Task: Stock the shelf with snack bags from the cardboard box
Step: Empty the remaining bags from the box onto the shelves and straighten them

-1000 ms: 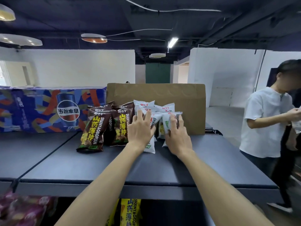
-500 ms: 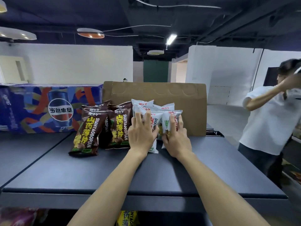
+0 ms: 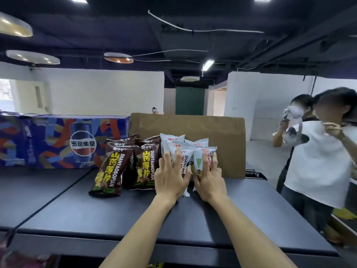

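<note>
Dark exposed ceiling (image 3: 193,20) with loose white cable (image 3: 202,30), round pendant lamps (image 3: 118,57) and lit strip light (image 3: 208,65). White walls (image 3: 106,89) all round. Green door (image 3: 189,100) at far end. Bright window (image 3: 5,94) at far left. Pale grey floor (image 3: 262,153) at right. Two bystanders (image 3: 318,161) at right edge.

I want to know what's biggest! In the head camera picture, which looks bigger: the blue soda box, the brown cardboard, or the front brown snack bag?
1. Blue soda box, though its left end is cut off.
2. Brown cardboard, partly hidden by bags, so the top two are close.
3. Front brown snack bag, clearly smallest.
</note>
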Demonstrator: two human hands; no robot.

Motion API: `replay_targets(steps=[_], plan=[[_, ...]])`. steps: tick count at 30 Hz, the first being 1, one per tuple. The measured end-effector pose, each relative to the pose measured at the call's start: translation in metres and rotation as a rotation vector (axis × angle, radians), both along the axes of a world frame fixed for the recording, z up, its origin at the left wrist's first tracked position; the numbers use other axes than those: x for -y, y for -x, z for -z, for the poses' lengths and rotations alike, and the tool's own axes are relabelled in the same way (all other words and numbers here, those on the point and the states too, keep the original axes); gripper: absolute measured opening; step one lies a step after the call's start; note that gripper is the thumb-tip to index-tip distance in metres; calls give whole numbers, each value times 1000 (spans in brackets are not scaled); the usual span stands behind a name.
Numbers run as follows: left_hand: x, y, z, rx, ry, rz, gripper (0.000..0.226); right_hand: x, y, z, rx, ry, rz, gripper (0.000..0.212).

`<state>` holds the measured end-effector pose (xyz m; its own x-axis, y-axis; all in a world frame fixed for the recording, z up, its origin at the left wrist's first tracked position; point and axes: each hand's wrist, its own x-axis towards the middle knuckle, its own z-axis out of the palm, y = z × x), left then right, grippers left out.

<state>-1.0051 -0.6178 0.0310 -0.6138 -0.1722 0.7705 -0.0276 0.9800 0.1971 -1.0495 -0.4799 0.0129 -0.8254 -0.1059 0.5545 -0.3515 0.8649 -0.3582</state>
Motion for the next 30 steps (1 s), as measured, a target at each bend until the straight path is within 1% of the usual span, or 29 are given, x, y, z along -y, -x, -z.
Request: replay_targets(steps=[3, 7, 9, 12, 15, 18, 22, 27, 30], plan=[[0, -8, -3, 19, 5, -5, 68, 0, -1, -2, 21, 46, -44, 79], [3, -11, -7, -4, 55, -15, 68, 1, -2, -7, 24, 98, -103, 71], [1, -9, -5, -7, 119, -20, 68, 3, -2, -7, 28, 99, -94, 73], [-2, 0, 3, -13, 192, -11, 67, 7, -2, 0, 40, 51, -84, 80], [-3, 11, 10, -35, 182, -37, 67, 7, 0, 2, 76, 91, -81, 74], [-2, 15, 13, -45, 180, -55, 66, 7, 2, 4, 52, 64, -66, 73], [-2, 11, 13, -2, 161, -79, 69, 8, 3, 6, 46, 45, -55, 72], [-10, -7, 17, 92, 89, -93, 85, 7, -7, 3, 41, 13, -11, 76], [-10, -23, 13, 115, 120, -79, 81, 2, -24, 2, 25, -22, 14, 74]])
